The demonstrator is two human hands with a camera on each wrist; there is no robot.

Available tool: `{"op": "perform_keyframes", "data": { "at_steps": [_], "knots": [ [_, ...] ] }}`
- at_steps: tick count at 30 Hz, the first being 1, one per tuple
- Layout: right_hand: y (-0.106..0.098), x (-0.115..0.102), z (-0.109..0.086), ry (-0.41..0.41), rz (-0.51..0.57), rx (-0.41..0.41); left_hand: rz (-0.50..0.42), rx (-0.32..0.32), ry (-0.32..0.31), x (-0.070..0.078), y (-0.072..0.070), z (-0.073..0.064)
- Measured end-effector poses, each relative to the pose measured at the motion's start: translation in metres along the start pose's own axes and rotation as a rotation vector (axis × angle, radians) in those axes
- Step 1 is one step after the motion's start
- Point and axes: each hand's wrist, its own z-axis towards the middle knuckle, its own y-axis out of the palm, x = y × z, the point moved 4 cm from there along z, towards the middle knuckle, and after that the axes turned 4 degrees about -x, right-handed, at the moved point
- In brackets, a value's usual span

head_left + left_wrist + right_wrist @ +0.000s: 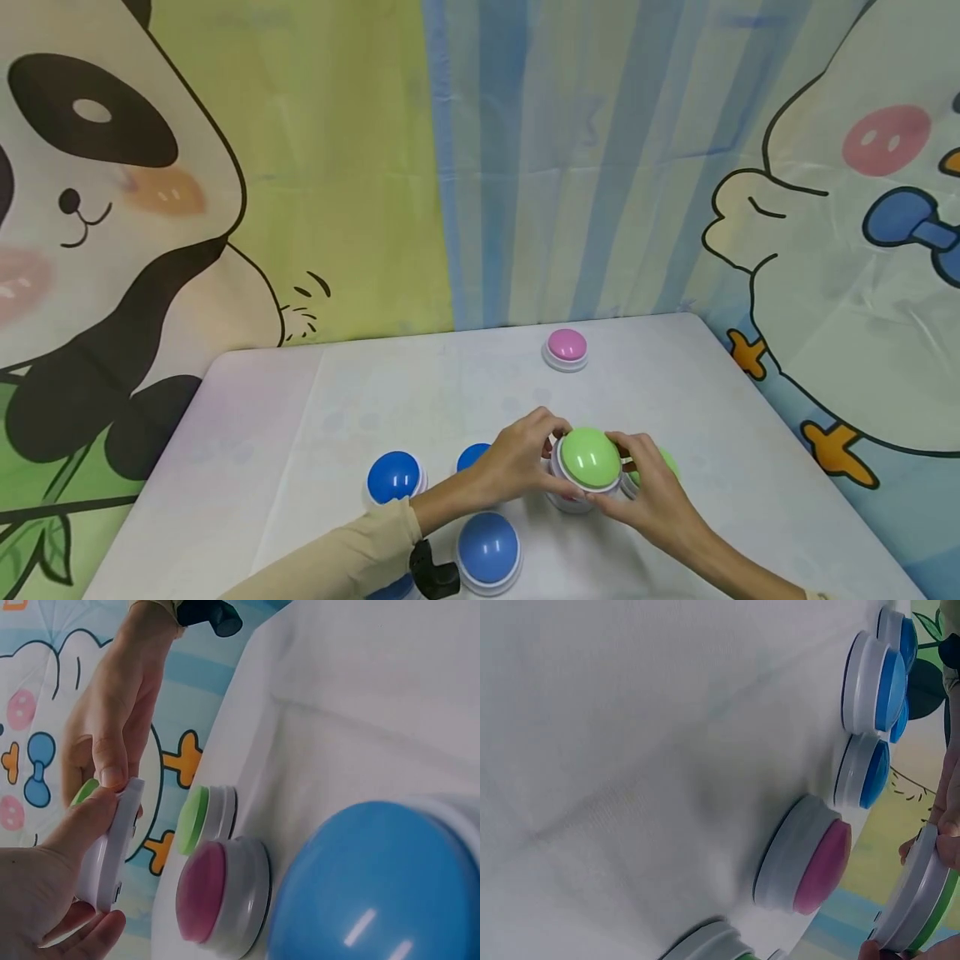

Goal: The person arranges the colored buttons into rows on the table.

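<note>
Both hands hold a green dome push button [591,458] with a white base, raised above the table and tilted toward the head camera. On its left edge, the left hand [517,462] grips with thumb and fingers. Gripping the opposite edge is the right hand [652,496]. Directly beneath stands a pink push button [201,892] on the table; in the head view its dome is mostly hidden. A second green push button [667,464] sits just behind the right hand, partly covered by it. The lifted button appears edge-on in both wrist views, its white base [911,892] apart from the table.
Several blue push buttons [489,547] stand left of the hands, some partly hidden by the left arm. Another pink push button [567,347] sits near the back edge of the white table [337,400]. A cartoon-printed curtain [360,167] surrounds the table.
</note>
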Motion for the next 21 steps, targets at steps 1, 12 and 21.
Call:
{"op": "perform_keyframes", "data": {
  "at_steps": [1, 12, 21],
  "knots": [
    [0.000, -0.001, -0.002, 0.004, -0.003, -0.003, 0.007, -0.002, 0.005, 0.002, 0.000, -0.001],
    [0.000, -0.007, -0.022, 0.036, -0.005, -0.024, 0.041, -0.045, 0.037, 0.015, 0.006, -0.013],
    [0.000, -0.009, -0.033, 0.008, 0.007, -0.021, 0.035, -0.056, 0.062, 0.021, 0.011, -0.020]
  ]
}}
